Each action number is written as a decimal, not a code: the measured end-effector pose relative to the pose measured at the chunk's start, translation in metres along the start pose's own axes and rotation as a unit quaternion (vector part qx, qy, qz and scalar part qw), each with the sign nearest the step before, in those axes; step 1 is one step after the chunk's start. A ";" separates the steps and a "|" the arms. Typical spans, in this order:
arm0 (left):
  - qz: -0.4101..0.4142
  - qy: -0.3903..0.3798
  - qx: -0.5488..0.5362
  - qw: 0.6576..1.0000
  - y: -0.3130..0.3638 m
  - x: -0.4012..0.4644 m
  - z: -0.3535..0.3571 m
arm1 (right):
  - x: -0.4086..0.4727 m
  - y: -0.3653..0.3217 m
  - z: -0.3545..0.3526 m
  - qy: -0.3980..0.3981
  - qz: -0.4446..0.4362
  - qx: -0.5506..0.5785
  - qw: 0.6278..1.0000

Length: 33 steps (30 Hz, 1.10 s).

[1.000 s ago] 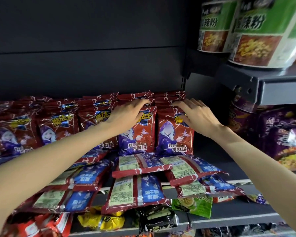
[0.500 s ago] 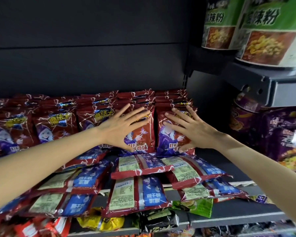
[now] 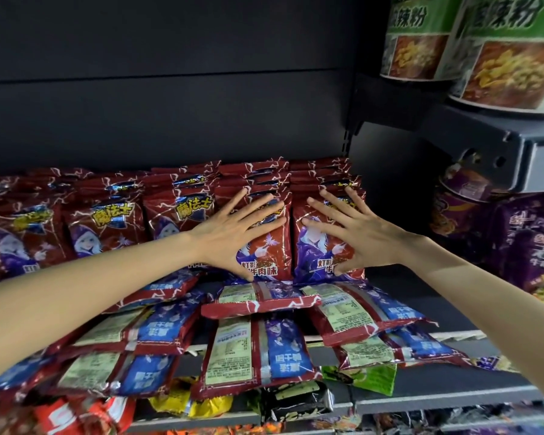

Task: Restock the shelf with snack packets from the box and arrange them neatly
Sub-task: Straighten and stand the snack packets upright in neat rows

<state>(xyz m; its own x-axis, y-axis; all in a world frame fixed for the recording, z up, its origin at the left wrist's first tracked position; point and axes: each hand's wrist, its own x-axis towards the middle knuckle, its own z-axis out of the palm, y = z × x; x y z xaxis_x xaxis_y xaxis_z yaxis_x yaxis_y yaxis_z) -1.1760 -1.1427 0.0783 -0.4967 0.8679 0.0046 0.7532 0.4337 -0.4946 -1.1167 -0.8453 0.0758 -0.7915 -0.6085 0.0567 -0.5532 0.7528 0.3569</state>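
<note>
Red snack packets with a wizard figure stand upright in rows at the back of the dark shelf (image 3: 446, 335). My left hand (image 3: 230, 229) lies flat, fingers spread, against the front of one upright packet (image 3: 266, 246). My right hand (image 3: 355, 229) presses flat with spread fingers on the rightmost upright packet (image 3: 314, 246). Neither hand grips anything. In front of the rows, several packets (image 3: 255, 350) lie face down in a loose overlapping heap over the shelf's front edge. The box is out of view.
A higher shelf (image 3: 496, 142) juts out at the upper right with green-labelled tubs (image 3: 500, 58) on it. Purple noodle packs (image 3: 531, 246) fill the neighbouring bay on the right. Yellow, black and green packets (image 3: 358, 378) sit on the shelf below.
Both hands slid down from the packets' top edges and opened flat against the fronts of the two right-hand upright rows. The view has shifted slightly closer.
</note>
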 end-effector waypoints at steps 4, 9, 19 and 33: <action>0.007 0.016 0.015 1.000 0.000 -0.003 -0.002 | -0.004 -0.002 -0.006 0.025 -0.001 -0.010 1.000; 0.017 0.044 0.007 0.999 -0.009 -0.014 -0.008 | -0.026 -0.007 -0.008 0.111 0.042 -0.020 0.993; -0.021 0.063 -0.112 0.992 -0.006 -0.035 -0.024 | -0.014 -0.004 0.000 0.053 0.035 0.055 0.996; -0.205 -0.114 -0.400 0.886 -0.034 -0.181 -0.061 | -0.011 -0.047 -0.077 0.135 -0.035 0.207 0.968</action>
<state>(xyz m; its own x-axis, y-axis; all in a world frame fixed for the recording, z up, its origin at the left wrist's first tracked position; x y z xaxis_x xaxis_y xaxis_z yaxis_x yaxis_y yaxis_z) -1.0853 -1.2995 0.1477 -0.8048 0.5659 -0.1792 0.5088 0.8131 0.2829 -1.0622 -0.8935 0.1307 -0.6816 -0.6636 0.3082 -0.7046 0.7088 -0.0320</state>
